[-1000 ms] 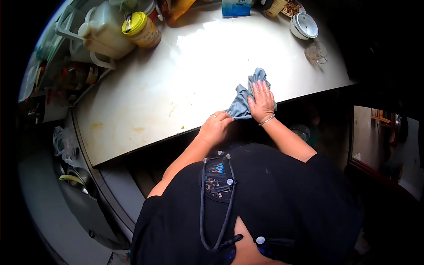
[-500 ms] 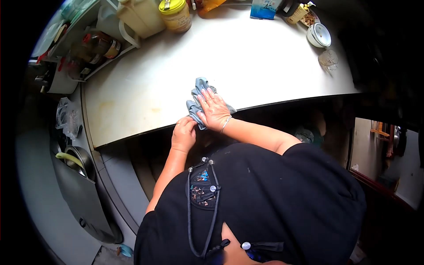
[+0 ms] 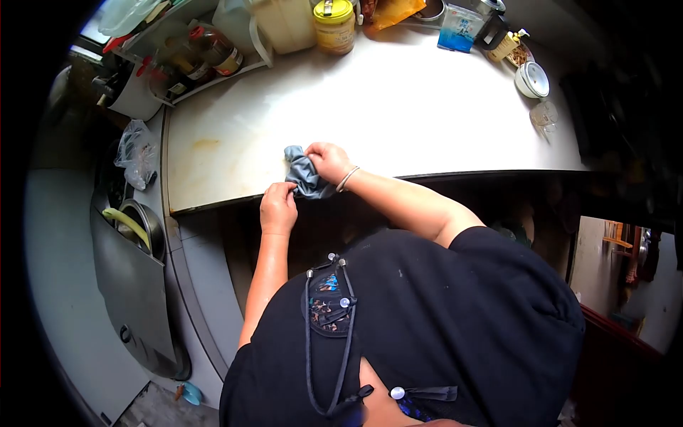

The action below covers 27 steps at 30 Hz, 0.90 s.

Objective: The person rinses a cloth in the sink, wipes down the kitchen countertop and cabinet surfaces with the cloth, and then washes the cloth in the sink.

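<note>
A crumpled grey-blue cloth [image 3: 304,174] lies at the front edge of the white countertop [image 3: 249,135]. My left hand [image 3: 278,207] pinches its lower left side, just in front of the counter edge. From the right, my right hand [image 3: 330,162] has its fingers closed on the upper part of the cloth; a bracelet circles that wrist. Part of the cloth is hidden under the right hand. A yellowish stain [image 3: 206,144] marks the countertop to the left.
Along the back stand a yellow-lidded jar [image 3: 334,28], a blue packet [image 3: 459,30] and a shelf rack with bottles [image 3: 217,53]. On the right are a lidded white bowl [image 3: 532,80] and a glass mug [image 3: 544,116]. A plastic bag [image 3: 136,153] and a metal pot [image 3: 144,220] are at left.
My right hand has gone from lying flat on the cloth to gripping it. The cloth is more bunched and sits slightly further left. The view has shifted a little.
</note>
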### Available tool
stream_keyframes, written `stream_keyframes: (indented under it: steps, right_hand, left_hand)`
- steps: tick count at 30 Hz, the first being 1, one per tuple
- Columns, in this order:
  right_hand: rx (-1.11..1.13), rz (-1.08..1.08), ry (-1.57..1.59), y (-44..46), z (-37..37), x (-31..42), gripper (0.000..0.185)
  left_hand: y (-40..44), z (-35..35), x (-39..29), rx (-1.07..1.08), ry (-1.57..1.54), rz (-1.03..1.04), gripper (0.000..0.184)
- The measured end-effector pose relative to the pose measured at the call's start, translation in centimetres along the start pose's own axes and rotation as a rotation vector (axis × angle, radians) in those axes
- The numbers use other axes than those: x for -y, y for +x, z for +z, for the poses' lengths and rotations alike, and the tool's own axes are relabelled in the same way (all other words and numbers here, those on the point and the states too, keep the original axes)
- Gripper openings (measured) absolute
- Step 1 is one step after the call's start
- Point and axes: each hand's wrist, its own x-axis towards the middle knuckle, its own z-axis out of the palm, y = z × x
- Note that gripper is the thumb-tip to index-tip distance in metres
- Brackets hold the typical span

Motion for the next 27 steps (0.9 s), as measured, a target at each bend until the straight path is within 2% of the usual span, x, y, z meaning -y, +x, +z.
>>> stream_keyframes:
  steps: [2, 5, 7, 9, 10, 13, 15, 18, 19, 21, 23, 24, 25, 27]
  right_hand:
    - [-0.012, 0.11, 0.349, 1.4, -0.6, -0.9, 0.017]
    - [0.131, 0.224, 0.949, 1.6, -4.6, 1.1, 0.014]
    - [0.168, 0.253, 1.052, 1.3, -6.8, 1.6, 0.015]
    - [0.102, 0.275, 1.251, 1.2, -7.7, 0.8, 0.014]
    - [0.094, 0.269, 1.25, 1.3, -8.1, 0.4, 0.014]
    - [-0.023, 0.407, 1.443, 1.4, -9.2, -0.9, 0.025]
    - [-0.076, 0.416, 1.454, 1.5, -10.3, -2.1, 0.031]
    - [-0.134, 0.491, 1.3, 1.7, -12.1, -3.1, 0.033]
    - [-0.06, 0.482, 1.245, 1.7, -12.7, -4.0, 0.033]
    - [0.02, 0.384, 0.934, 2.1, -13.1, -5.8, 0.037]
    - [0.139, 0.2, 0.391, 1.4, -12.0, -6.2, 0.051]
    - [0.187, -0.084, -0.003, 0.7, -12.0, -5.4, 0.073]
    - [0.218, -0.267, -0.37, -0.6, -11.7, -4.1, 0.087]
    - [0.368, -0.264, -0.669, -1.9, -10.9, -1.6, 0.091]
  left_hand:
    - [0.8, -1.0, -0.2, -0.081, -0.084, 0.028, 0.019]
    - [2.0, -2.0, -0.9, -0.154, -0.195, 0.104, 0.019]
    - [2.6, -2.0, -1.6, -0.166, -0.218, 0.184, 0.02]
    - [3.0, -1.5, -2.8, -0.124, -0.238, 0.23, 0.021]
    - [3.1, -1.1, -3.4, -0.081, -0.266, 0.249, 0.022]
    - [3.1, 0.8, -4.6, 0.087, -0.335, 0.239, 0.02]
    - [3.4, 2.3, -4.9, 0.148, -0.285, 0.331, 0.027]
    - [3.5, 3.5, -6.2, 0.384, -0.182, 0.23, 0.038]
    - [3.7, 4.0, -6.5, 0.405, -0.134, 0.21, 0.04]
    - [3.8, 4.9, -7.0, 0.4, -0.018, 0.219, 0.04]
    - [4.6, 5.3, -7.1, 0.409, -0.008, 0.22, 0.038]
    - [5.0, 5.5, -7.1, 0.411, -0.003, 0.222, 0.037]
    - [5.2, 6.2, -6.5, 0.414, -0.003, 0.232, 0.037]
    - [5.7, 7.6, -4.7, 0.245, -0.153, 0.094, 0.03]
